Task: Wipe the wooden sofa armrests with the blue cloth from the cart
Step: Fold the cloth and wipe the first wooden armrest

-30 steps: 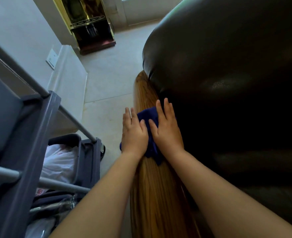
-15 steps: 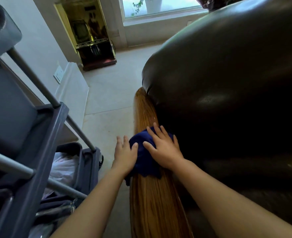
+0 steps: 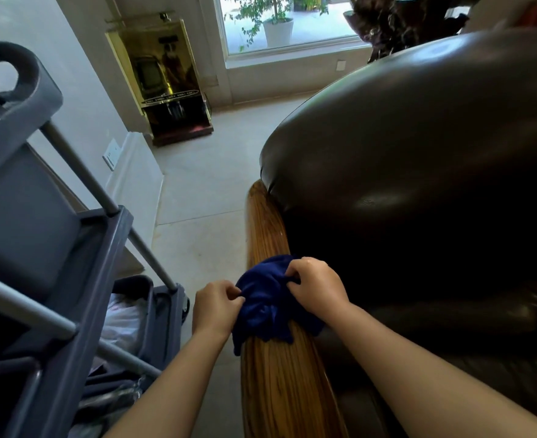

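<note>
I see the bunched dark-blue cloth (image 3: 268,300) lying on the glossy golden-brown wooden armrest (image 3: 280,390), about midway along it, draping over both edges. My left hand (image 3: 215,306) pinches the cloth's left side, fingers curled; my right hand (image 3: 316,287) grips its far right part, knuckles up. Dark brown leather sofa cushion (image 3: 419,184) rises right. Grey plastic cart (image 3: 49,248) stands left.

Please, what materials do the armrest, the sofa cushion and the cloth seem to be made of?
Armrest: wood with a glossy varnish, shown by its streaked grain and sheen.
Sofa cushion: dark leather or imitation leather; smooth, with soft highlights.
Blue cloth: soft matte fabric, perhaps microfiber, bunching in folds between both hands.
</note>
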Demonstrator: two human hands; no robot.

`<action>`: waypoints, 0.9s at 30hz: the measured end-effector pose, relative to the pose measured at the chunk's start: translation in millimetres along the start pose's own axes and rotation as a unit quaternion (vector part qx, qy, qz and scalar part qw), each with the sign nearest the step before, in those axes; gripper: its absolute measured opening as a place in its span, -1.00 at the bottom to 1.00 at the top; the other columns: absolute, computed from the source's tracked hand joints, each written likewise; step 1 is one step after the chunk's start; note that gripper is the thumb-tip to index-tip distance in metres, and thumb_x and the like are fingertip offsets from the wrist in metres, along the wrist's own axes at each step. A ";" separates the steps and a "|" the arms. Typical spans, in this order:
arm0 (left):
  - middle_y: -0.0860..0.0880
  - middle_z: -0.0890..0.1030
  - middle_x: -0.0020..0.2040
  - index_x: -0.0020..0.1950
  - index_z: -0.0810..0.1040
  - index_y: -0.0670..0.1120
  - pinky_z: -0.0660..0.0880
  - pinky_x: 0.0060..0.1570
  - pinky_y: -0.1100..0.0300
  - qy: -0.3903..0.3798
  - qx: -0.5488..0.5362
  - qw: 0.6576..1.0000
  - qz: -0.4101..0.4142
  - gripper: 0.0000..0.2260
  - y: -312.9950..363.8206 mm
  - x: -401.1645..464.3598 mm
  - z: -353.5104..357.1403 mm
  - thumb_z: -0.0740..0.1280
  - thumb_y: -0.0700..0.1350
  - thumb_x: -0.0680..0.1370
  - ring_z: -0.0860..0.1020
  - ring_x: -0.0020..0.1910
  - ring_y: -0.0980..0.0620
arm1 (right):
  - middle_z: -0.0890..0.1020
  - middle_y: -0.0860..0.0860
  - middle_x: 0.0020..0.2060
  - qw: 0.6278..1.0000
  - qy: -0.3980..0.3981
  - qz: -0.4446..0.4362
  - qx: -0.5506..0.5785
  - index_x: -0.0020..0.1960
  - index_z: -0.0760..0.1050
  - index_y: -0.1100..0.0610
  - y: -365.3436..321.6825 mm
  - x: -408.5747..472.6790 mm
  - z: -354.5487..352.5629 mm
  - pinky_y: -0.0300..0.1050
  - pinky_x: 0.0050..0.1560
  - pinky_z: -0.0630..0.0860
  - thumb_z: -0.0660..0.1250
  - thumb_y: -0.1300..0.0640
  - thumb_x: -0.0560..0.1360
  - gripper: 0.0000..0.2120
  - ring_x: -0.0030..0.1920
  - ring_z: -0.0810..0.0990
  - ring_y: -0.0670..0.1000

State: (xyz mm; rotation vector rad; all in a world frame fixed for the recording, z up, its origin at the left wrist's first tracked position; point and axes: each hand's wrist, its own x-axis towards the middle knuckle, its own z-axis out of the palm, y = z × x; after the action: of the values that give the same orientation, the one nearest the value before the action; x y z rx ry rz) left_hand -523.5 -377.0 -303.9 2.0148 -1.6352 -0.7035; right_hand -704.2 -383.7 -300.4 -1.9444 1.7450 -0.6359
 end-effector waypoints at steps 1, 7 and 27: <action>-0.13 0.69 -0.17 -0.15 0.66 -0.14 0.54 -0.13 0.13 -0.004 -0.008 1.000 -0.002 -0.93 0.5 -1.9 -4.0 0.39 -0.22 0.42 0.62 -0.17 -0.03 | 0.57 -0.06 -0.07 0.999 -0.004 0.023 0.025 -0.02 0.54 -0.01 1.3 0.5 -4.9 -0.11 -0.05 0.54 0.32 0.13 0.45 -0.88 -0.05 0.55 -0.04; -0.05 0.66 -0.32 -0.23 0.68 -0.10 0.45 -0.38 0.38 0.002 -0.045 0.999 -0.007 -0.94 20.5 -6.2 -39.9 0.42 -0.22 0.38 0.58 -0.33 0.08 | 0.59 -0.13 -0.21 0.991 -0.031 0.069 0.108 -0.23 0.54 -0.12 -6.3 7.2 -43.6 -0.19 -0.20 0.58 0.40 0.14 0.39 -0.84 -0.17 0.57 -0.12; 0.03 0.65 -0.26 -0.25 0.63 0.00 0.47 -0.28 0.33 -0.094 -0.101 0.979 0.149 -0.90 209.4 -107.3 -205.5 0.43 -0.19 0.41 0.61 -0.20 0.05 | 0.64 -0.06 -0.30 0.992 0.033 -0.003 0.121 -0.27 0.62 0.03 -100.9 -63.5 -311.1 -0.23 -0.16 0.50 0.46 0.19 0.31 -0.93 -0.22 0.59 -0.10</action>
State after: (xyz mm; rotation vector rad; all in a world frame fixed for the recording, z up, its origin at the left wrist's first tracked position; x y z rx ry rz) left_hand -567.6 -307.6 -2.4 1.5586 -1.8386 -0.9252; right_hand -820.1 -318.2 5.1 -1.7813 1.6169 -0.8787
